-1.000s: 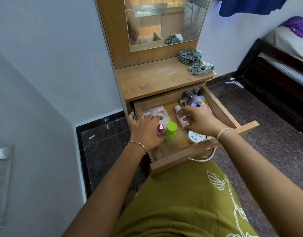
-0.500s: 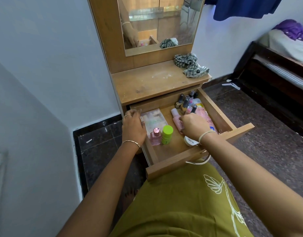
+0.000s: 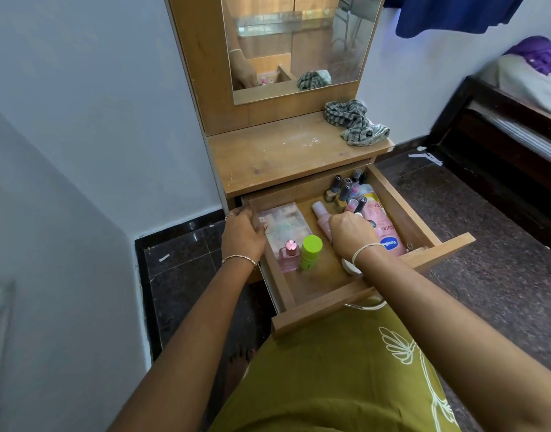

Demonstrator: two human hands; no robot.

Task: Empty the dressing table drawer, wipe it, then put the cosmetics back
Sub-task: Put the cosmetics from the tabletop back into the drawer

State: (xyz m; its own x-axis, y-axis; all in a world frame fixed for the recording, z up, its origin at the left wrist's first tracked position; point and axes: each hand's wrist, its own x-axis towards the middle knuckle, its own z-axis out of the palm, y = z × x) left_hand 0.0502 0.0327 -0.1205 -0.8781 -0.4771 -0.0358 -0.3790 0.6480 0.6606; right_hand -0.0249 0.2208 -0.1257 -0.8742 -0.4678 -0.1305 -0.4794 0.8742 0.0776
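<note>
Grey walls and a dark speckled floor frame a wooden dressing table, whose drawer (image 3: 402, 210) stands pulled fully out beneath the tabletop (image 3: 286, 154).

Head view: a second ago the left hand (image 3: 243, 235) hovered inside the drawer over the pink perfume bottle (image 3: 289, 256) and the green-capped stick (image 3: 311, 252). It has since moved to the drawer's left wall, near the back corner, and grips that wall with the thumb inside and the fingers outside. The right hand (image 3: 352, 233), earlier spread loosely over the drawer's middle, has dropped. Its fingers now curl downward beside the pink spray bottle (image 3: 322, 218), just in front of the nail polishes (image 3: 342, 190) at the drawer's back right.

Nothing has left the drawer. The flat palette packet (image 3: 283, 221) lies at its back left and the lotion bottle (image 3: 389, 241) along its right wall. Emptying has therefore barely begun, and I judge the left hand is steadying the drawer for a first pick. The checked cloth (image 3: 355, 123) lies above the drawer on the tabletop's right end.

The back of the right hand hides its fingertips, so I cannot tell whether they have clamped anything; possibly the spray bottle. A white jar (image 3: 350, 267) near the drawer's front is mostly covered by the right wrist. The polish labels are too small to read.
</note>
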